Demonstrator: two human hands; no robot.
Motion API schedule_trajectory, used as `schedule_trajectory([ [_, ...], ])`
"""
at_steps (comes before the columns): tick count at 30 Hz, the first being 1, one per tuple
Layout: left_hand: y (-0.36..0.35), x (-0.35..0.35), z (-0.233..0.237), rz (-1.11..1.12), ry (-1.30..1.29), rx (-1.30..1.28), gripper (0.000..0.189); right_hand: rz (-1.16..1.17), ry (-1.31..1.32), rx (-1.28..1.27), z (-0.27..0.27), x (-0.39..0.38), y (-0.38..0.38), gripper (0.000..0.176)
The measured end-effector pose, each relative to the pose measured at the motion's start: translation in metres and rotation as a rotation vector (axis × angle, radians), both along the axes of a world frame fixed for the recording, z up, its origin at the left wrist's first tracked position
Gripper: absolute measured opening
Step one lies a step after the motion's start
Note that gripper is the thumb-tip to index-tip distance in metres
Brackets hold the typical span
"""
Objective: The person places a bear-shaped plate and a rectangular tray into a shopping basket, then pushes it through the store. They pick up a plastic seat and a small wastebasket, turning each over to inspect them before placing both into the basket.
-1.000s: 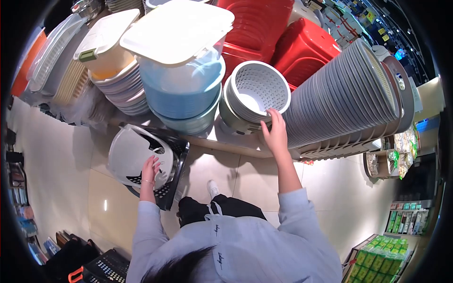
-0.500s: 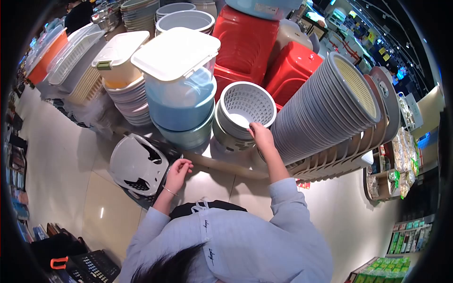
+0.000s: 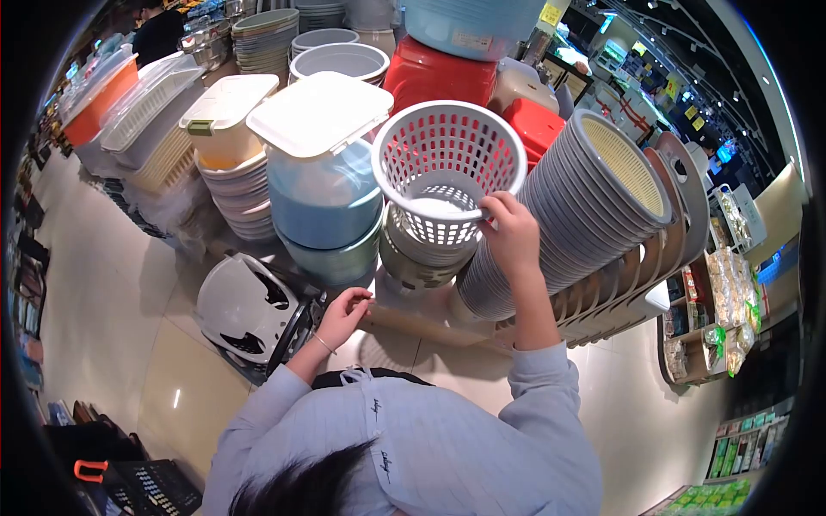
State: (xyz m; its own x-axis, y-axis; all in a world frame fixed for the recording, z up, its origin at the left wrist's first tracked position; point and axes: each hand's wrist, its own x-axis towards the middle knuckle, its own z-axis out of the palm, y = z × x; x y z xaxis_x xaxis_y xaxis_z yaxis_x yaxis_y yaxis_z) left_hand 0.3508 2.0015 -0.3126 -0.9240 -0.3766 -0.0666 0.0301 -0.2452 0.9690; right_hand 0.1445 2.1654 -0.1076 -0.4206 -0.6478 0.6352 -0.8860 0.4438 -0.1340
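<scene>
A light grey perforated basket [image 3: 449, 142] is raised and tilted above a stack of similar round containers [image 3: 422, 258]. My right hand [image 3: 514, 236] pinches its rim at the lower right. My left hand [image 3: 344, 316] hangs with curled fingers near the front edge of the display, beside a white laundry basket [image 3: 245, 305] resting in a dark one at lower left. Whether the left fingers hold anything is too small to tell. Left of the raised basket stand blue tubs [image 3: 323, 193] under a white lid [image 3: 320, 113].
A tall leaning stack of grey bins [image 3: 551, 202] stands close on the right. Red stools [image 3: 439, 73] with a blue tub [image 3: 469, 21] on top are behind. Beige boxes [image 3: 228, 107] stand at left. A dark basket with an orange handle [image 3: 155, 490] is at lower left.
My right hand has lifted the perforated basket up out of the stack, toward the camera. My left hand has shifted slightly right.
</scene>
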Motion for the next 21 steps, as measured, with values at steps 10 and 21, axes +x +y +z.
schedule_trajectory([
  [10,-0.025,-0.021,0.028,-0.107,0.086,0.55,0.056,0.273,-0.489,-0.373,-0.002,0.03,0.053,0.029],
  [21,-0.013,0.043,0.064,0.3,0.243,-0.076,0.065,0.479,-1.321,-0.384,-0.116,0.036,0.072,0.049],
])
